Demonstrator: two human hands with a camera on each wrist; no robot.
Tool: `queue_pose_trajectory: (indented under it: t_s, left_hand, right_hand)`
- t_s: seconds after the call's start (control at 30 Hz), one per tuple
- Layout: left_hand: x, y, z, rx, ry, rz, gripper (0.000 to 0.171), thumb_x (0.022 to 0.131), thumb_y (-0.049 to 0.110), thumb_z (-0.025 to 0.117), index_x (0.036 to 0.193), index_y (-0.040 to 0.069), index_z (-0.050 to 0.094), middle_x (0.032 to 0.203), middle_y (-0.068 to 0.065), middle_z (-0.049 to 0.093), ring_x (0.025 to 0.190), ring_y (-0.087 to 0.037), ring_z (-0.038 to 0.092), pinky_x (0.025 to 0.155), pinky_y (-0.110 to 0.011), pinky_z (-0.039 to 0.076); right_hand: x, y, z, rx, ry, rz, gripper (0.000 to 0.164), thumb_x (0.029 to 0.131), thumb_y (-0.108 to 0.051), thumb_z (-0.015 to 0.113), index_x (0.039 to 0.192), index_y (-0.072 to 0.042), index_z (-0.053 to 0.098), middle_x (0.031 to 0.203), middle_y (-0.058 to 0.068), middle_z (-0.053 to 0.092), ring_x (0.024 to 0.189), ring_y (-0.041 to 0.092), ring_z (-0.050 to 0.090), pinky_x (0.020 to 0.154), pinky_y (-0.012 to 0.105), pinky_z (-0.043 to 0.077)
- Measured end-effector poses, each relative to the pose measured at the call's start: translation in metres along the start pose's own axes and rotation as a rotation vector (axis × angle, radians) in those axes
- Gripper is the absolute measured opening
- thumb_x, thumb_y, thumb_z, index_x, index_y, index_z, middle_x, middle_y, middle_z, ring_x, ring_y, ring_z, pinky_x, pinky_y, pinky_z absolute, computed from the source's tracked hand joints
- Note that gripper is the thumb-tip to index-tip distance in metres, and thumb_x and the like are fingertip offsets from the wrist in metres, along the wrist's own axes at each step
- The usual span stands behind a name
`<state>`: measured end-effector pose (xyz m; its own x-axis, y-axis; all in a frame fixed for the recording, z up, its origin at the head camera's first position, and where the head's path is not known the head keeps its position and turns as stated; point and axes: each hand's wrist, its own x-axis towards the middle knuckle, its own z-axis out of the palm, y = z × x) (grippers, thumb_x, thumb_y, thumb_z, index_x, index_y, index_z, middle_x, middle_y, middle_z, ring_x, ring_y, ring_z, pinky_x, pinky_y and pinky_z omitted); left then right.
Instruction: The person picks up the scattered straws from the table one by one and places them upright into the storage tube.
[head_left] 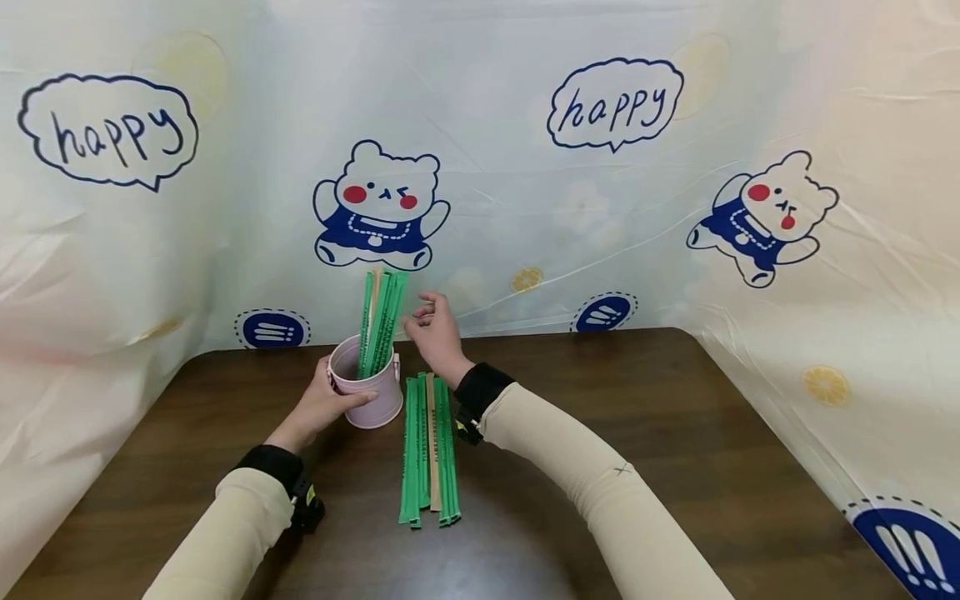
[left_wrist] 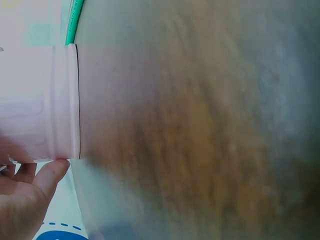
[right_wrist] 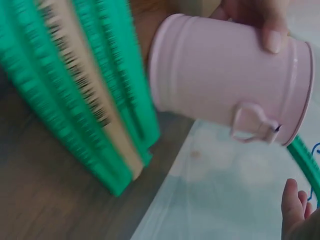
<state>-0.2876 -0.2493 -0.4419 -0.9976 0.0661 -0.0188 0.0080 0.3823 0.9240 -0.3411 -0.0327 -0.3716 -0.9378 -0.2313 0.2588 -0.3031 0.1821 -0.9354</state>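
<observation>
A small pale pink bucket [head_left: 381, 402] stands toward the back of the table, a little left of centre. My left hand [head_left: 321, 407] grips it from the left, thumb across the front; the right wrist view shows that thumb near the rim. Several long, thin green wrapped sticks [head_left: 388, 321] with printed lettering, plus a tan one, lean inside and rise above the rim. Just right of them, my right hand [head_left: 435, 335] is raised with fingers loosely bent and nothing in it. More green wrapped sticks [head_left: 410, 467] lie side by side on the table around a tan wrapped stick [head_left: 432, 450].
The brown wooden table [head_left: 600, 467] reaches back to a light printed curtain [head_left: 495, 192] with bears and lettering. This curtain also hangs along both sides. The right forearm [head_left: 577, 467] passes over the table to the right of the loose sticks.
</observation>
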Motion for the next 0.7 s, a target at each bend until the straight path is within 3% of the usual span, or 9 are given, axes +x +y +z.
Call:
queue_pose_trajectory:
  t_s: [0.13,0.3,0.4,0.53,0.7]
  left_hand:
    - [0.001,-0.001,-0.001,0.003,-0.011,0.003,0.104,0.091,0.022,0.074,0.159,0.002,-0.002,0.162,-0.031,0.016,0.148,-0.046,0.024,0.123,-0.068,0.024]
    - [-0.001,-0.006,-0.003,0.013,-0.014,-0.013,0.105,0.092,0.022,0.073,0.159,0.002,-0.004,0.162,-0.031,0.014,0.148,-0.047,0.023,0.122,-0.07,0.024]
    - [-0.003,-0.009,-0.003,0.018,-0.021,-0.032,0.105,0.092,0.023,0.074,0.159,0.003,-0.004,0.163,-0.031,0.014,0.148,-0.047,0.023,0.122,-0.07,0.023]
    - [-0.001,-0.009,-0.002,0.009,-0.029,-0.025,0.105,0.092,0.024,0.074,0.159,0.003,-0.004,0.163,-0.031,0.014,0.148,-0.047,0.023,0.123,-0.07,0.024]
    - [0.003,-0.006,-0.002,0.002,-0.022,0.006,0.104,0.092,0.024,0.074,0.159,0.003,-0.003,0.162,-0.031,0.015,0.148,-0.048,0.023,0.122,-0.071,0.024]
  right_hand:
    - [-0.004,0.015,-0.02,-0.049,-0.071,0.094,0.042,0.102,-0.007,0.058,0.141,0.002,0.048,0.125,0.022,0.058,0.111,0.038,0.065,0.087,0.038,0.059]
    - [-0.013,0.04,-0.038,-0.118,-0.244,0.317,0.041,0.099,0.002,0.059,0.139,0.006,0.052,0.122,0.028,0.063,0.109,0.043,0.066,0.094,0.05,0.06]
    - [-0.019,0.06,-0.041,-0.18,-0.321,0.404,0.044,0.095,0.005,0.061,0.138,0.007,0.053,0.112,0.027,0.065,0.095,0.039,0.069,0.082,0.045,0.064]
    - [-0.023,0.078,-0.039,-0.207,-0.363,0.428,0.043,0.09,0.008,0.064,0.132,0.008,0.056,0.098,0.023,0.064,0.076,0.029,0.067,0.068,0.04,0.064]
    - [-0.03,0.072,-0.034,-0.215,-0.323,0.435,0.042,0.092,0.006,0.065,0.134,0.008,0.056,0.092,0.02,0.063,0.067,0.022,0.061,0.07,0.041,0.065]
